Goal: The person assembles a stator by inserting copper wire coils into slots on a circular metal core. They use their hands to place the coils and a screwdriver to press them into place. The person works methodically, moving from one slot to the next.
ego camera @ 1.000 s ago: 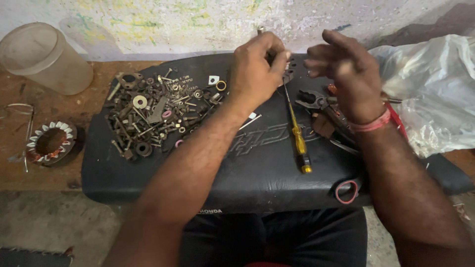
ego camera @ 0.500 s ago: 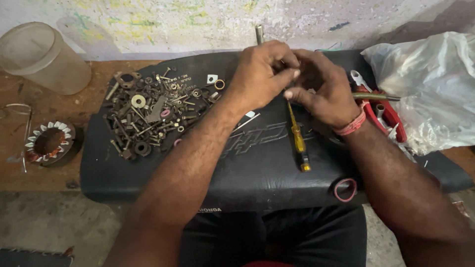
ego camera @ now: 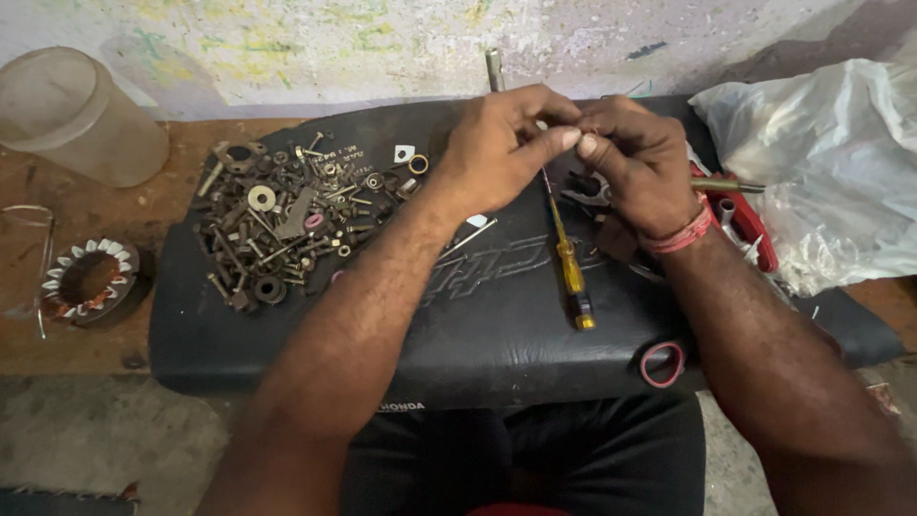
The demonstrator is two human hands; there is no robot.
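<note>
My left hand (ego camera: pixel 504 143) and my right hand (ego camera: pixel 638 158) meet fingertip to fingertip above the far middle of a black motorcycle seat (ego camera: pixel 497 325). Between the pinched fingers sits something very small; I cannot make out what it is. Directly below the hands lies a yellow-handled screwdriver (ego camera: pixel 570 272), its blade pointing away from me. A red thread band circles my right wrist. Pliers with red grips (ego camera: pixel 735 205) lie partly hidden under my right hand.
A heap of rusty bolts, nuts and washers (ego camera: pixel 287 220) covers the seat's left part. A cloudy plastic tub (ego camera: pixel 72 110) and a wound stator ring (ego camera: pixel 88 279) sit at the left. A crumpled plastic bag (ego camera: pixel 826 162) lies right; a pink rubber ring (ego camera: pixel 662 363) near the front edge.
My right hand came in from the right, where it hovered with fingers spread, and closed against my left hand's fingertips. The left hand stayed in about the same place.
</note>
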